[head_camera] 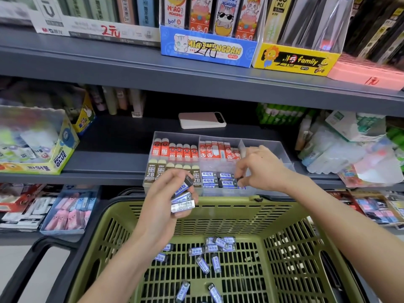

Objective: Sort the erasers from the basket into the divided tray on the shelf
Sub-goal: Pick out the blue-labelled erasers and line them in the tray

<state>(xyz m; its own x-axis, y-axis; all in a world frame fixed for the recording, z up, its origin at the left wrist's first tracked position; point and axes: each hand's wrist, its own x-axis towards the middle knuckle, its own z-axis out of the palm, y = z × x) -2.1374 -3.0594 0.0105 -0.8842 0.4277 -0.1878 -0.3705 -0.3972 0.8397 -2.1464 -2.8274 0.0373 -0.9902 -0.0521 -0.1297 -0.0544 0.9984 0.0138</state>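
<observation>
Before the divided tray (177,135), left hand (168,204) is gripping stacked erasers (183,201); right hand (260,169) is pinching an eraser (239,178) inside; phone (202,120) lying behind.

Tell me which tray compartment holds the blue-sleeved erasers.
The front compartment that the right hand reaches into; its neighbour holds brown 2B erasers, the back ones red-orange erasers.

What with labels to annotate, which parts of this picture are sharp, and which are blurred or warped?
Head view, middle: sharp; labels in the tray read, though the erasers in the left hand are slightly smeared. Head view, sides: the glue box at left and packets at right are blurred. Head view overall: the shelf edge bows from the wide angle; light is even, shadows soft.
</observation>
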